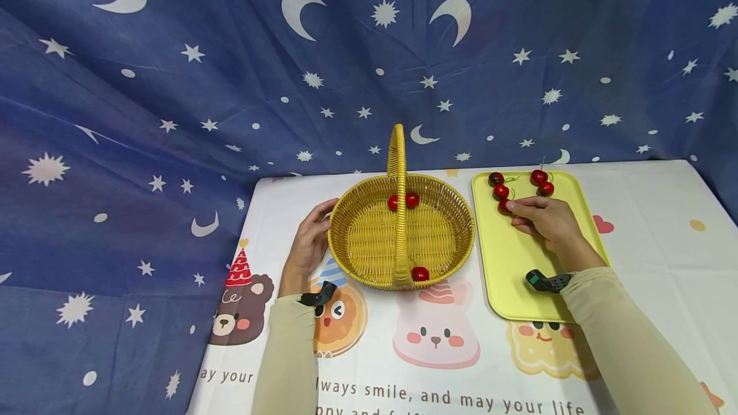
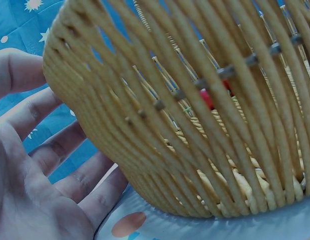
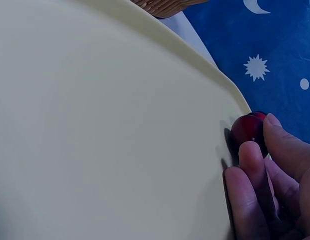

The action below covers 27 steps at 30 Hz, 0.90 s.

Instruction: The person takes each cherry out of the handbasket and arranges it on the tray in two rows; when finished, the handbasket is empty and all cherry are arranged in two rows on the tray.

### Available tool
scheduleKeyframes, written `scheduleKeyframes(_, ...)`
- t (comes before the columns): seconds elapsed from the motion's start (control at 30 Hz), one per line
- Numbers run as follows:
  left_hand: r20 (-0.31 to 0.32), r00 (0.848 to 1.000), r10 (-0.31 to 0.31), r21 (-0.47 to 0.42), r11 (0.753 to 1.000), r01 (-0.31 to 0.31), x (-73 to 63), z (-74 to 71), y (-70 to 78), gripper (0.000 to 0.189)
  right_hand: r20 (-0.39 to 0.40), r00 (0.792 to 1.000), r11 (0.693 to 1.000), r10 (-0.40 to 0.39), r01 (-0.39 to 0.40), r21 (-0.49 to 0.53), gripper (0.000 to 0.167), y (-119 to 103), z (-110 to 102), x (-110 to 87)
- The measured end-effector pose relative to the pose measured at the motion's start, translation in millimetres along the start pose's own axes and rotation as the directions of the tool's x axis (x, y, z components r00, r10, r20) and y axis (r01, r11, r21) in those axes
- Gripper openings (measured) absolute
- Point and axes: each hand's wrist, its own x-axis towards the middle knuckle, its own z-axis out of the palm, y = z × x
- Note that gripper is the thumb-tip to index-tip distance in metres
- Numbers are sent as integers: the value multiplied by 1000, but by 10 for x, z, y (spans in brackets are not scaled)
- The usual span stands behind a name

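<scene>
A yellow woven basket point(image 1: 363, 186) with a tall arched handle point(image 1: 399, 165) stands mid-table. Two red cherries point(image 1: 412, 200) lie at its far side and another cherry point(image 1: 420, 273) near its front. My left hand point(image 1: 308, 245) rests against the basket's left outer wall, fingers spread along the weave point(image 2: 109, 125). Over the yellow tray point(image 1: 519, 300) on the right, my right hand point(image 1: 544, 219) pinches a cherry point(image 3: 247, 131) between thumb and fingertips. This cherry sits at the near end of a short row with two other cherries point(image 1: 500, 191).
Two more cherries point(image 1: 546, 189) with stems lie at the tray's far right. Under everything is a white tablecloth point(image 1: 651, 261) printed with cartoon animals and lettering. A blue curtain point(image 1: 346, 50) with moons and stars hangs right behind the table and along its left side.
</scene>
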Motion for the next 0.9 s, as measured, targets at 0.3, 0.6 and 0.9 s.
scheduleKeyframes(0.3,17,1000,7,10,1000,-7,2,-22,-13,51,3,1000,1000,-1,1,11,58,-3,-4,-3)
scheduleKeyframes(0.6,3,1000,-7,0,1000,7,4,-7,-6,51,-4,1000,1000,5,-5,12,54,0,-11,4)
scheduleKeyframes(0.9,6,1000,-7,10,1000,7,11,-12,-2,51,-16,1000,1000,6,-6,29,44,17,-19,7)
